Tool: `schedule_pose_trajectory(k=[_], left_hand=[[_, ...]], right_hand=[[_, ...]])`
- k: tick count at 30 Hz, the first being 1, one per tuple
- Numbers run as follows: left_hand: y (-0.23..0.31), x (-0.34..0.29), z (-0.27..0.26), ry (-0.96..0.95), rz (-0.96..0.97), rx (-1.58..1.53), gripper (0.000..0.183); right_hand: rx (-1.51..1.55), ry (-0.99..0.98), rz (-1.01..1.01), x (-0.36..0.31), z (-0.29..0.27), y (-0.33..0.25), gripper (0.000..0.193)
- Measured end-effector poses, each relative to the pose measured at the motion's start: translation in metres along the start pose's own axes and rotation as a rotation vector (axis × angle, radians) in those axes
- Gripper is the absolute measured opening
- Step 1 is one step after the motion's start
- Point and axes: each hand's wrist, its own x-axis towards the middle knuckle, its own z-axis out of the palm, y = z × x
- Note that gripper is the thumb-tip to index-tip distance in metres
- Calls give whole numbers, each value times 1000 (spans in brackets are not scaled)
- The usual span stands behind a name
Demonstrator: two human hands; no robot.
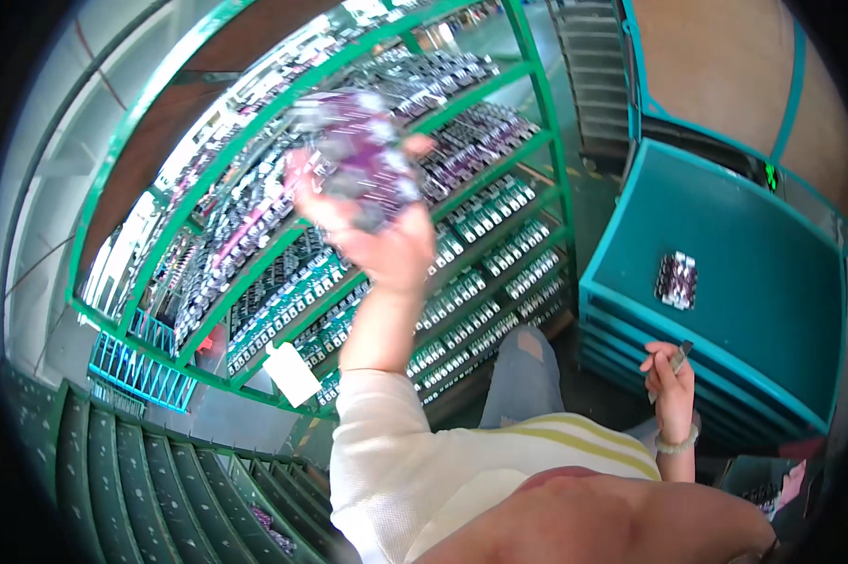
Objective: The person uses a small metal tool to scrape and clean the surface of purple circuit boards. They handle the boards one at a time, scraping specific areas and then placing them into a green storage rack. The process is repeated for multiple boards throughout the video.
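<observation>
Rows of small parts point(490, 209) fill a green rack point(545, 103), with a teal cabinet point(762, 263) to its right. Raised before the rack, the left hand point(391, 240) has its fingers spread wide around a purple bundle point(360, 141), holding it, both blurred. Beside the cabinet, the right hand point(670, 381) pinches a thin tool point(682, 356) between curled fingers. One dark cluster point(676, 280) lies on the cabinet's top.

purple bundle point(372, 141): glossy | rack point(548, 117): painted metal | tabletop point(753, 244): smooth | sheet point(292, 374): matt paper
</observation>
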Motion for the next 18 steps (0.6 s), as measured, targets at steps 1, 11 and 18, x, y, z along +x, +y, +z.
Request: schedule_pose_trajectory(k=[1,11,18], left_hand=[[13,28,9,54,53,9,68],[48,330,-30,-242,-303,-174,53],[-13,346,15,287,-666,-35,46]], right_hand=[[4,-4,-5,1,-1,-1,19],[80,-74,50,-1,-6,10,18],[38,90,33,-25,-38,18,18]])
